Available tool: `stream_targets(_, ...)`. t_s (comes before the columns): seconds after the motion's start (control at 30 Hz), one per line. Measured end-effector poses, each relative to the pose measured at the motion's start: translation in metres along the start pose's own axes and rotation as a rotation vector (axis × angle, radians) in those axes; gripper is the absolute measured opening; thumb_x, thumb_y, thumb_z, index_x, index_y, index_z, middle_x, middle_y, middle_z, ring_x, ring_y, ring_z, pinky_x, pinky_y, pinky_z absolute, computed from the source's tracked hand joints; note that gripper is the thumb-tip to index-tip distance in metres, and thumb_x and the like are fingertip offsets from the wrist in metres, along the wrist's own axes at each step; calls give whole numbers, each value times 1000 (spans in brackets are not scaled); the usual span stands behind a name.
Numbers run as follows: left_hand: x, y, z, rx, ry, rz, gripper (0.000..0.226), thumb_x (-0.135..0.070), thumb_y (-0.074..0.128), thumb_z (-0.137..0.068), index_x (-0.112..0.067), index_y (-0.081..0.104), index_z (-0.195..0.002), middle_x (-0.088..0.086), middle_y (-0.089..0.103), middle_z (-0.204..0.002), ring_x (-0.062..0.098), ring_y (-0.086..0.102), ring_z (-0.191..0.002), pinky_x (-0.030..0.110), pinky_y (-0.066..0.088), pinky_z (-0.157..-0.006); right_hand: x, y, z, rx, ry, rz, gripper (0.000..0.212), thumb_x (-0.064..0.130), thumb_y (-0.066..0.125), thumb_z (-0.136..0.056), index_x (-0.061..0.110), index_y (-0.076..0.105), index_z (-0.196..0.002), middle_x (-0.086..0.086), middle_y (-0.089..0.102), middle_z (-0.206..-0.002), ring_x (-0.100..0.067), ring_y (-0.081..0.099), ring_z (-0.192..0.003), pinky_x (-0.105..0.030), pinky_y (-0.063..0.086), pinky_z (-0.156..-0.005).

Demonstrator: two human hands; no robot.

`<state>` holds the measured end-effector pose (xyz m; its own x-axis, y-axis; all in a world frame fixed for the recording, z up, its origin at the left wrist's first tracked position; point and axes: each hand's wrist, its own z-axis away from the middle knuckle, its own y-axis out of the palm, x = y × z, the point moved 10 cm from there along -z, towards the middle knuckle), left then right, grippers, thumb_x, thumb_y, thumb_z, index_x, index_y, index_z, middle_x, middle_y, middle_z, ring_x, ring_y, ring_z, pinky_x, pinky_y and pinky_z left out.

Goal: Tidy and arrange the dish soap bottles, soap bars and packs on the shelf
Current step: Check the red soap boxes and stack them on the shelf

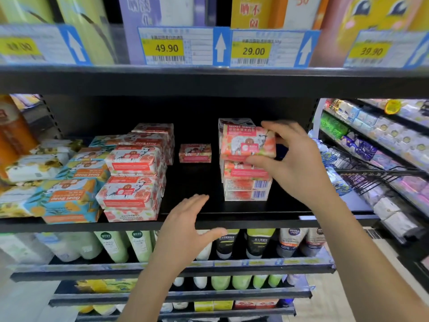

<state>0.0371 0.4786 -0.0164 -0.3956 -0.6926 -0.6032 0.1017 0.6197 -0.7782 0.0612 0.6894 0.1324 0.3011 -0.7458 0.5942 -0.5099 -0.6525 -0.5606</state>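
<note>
head view: the black shelf carries a crowded block of goat soap packs from its left end to about the middle, some leaning and stacked unevenly. a narrow stack stands alone towards the right end, near the front edge.

the right hand pinches the top red pack on that stack, thumb under its lower front edge and fingers over the upper right corner. the pack looks slightly tilted; i cannot tell whether it rests fully on the one below.

the left hand is spread flat with straight fingers at the shelf's front edge, holding nothing.

a lone small pack sits near the back, between the two groups.

to do this step well, i'd lower the pack level, line its corners up with the stack beneath and keep the printed face forward. the free hand could steady the stack's side, since it looks tall, narrow and likely to topple.
</note>
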Motion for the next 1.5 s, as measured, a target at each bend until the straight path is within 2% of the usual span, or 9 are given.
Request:
stream_targets(0.17, 3, 2, -2, -126, 87, -83, 70, -50, 73, -88, -25, 51, -149, -20, 39, -153, 8, 33, -149, 15, 6, -117, -28, 12, -37, 93, 161, 4, 71, 24, 85, -83, 20, 53, -146, -1, 54, -129, -13, 61, -106, -11, 52, -71)
stream_targets(0.23, 1, 0, -1, -148, 105, -88, 68, -50, 74, -87, -24, 53, -147, -14, 44, -154, 2, 31, -146, 15, 7, -117, -40, 22, -44, 130, 227, -81, 72, 23, 85, -83, 22, 52, -147, -4, 56, -129, -19, 67, -104, -21, 60, -61)
stream_targets(0.33, -3, 0, 0, -142, 119, -79, 68, -49, 73, -88, -26, 52, -148, -17, 42, -154, -8, 20, -137, 9, 0, -113, -50, 29, -51, 148, 220, -13, 71, 31, 83, -85, 23, 51, -148, -4, 57, -136, -22, 65, -113, -41, 61, -91)
stream_targets(0.47, -2, 1, 0, -129, 107, -78, 68, -50, 72, -89, -27, 50, -149, -22, 38, -152, -7, 19, -140, 7, -2, -112, -53, 29, -46, 156, 203, -32, 71, 35, 77, -90, 22, 45, -152, -1, 54, -143, -16, 58, -124, -19, 57, -84)
stream_targets(0.63, 0, 3, 0, -132, 100, -75, 68, -49, 71, -90, -27, 48, -150, -24, 36, -151, -8, 16, -140, 5, -5, -111, -53, 8, -6, 27, 221, -119, 66, 35, 72, -94, 18, 45, -152, -1, 52, -151, -15, 51, -136, -35, 45, -112)
stream_targets(0.87, 1, -1, -1, -118, 94, -7, 60, -46, 67, -94, -29, 49, -150, -25, 39, -148, -8, 24, -141, 16, 14, -118, -85, -2, 80, -120, 356, -96, 45, 30, 66, -98, 19, 59, -141, 5, 61, -137, -14, 57, -127, -27, 42, -105)
stream_targets(1.03, -5, -30, -19, -193, 71, 34, 45, -27, 64, -99, -19, 59, -143, -10, 56, -144, 11, 54, -132, 18, 35, -105, -97, 27, 107, 70, 328, 130, 48, 38, 69, -94, 13, 65, -134, 1, 61, -137, -16, 56, -126, -9, 36, -92)
stream_targets(1.4, 15, -21, -143, -180, -70, -137, 45, -15, 69, -93, -9, 60, -137, 20, 63, -129, 41, 60, -118, 43, 54, -93, -105, 44, 117, 138, 283, 226, 64, 41, 86, -78, 15, 67, -134, 6, 58, -138, -14, 46, -134, -23, 32, -110)
stream_targets(1.5, 16, -18, -154, -197, -63, -304, 60, -19, 67, -93, -11, 47, -149, 18, 48, -148, 39, 47, -135, 45, 46, -108, -106, 44, 117, 136, 286, 211, 64, 42, 86, -78, 16, 67, -133, 7, 58, -138, -12, 46, -134, -23, 32, -111)
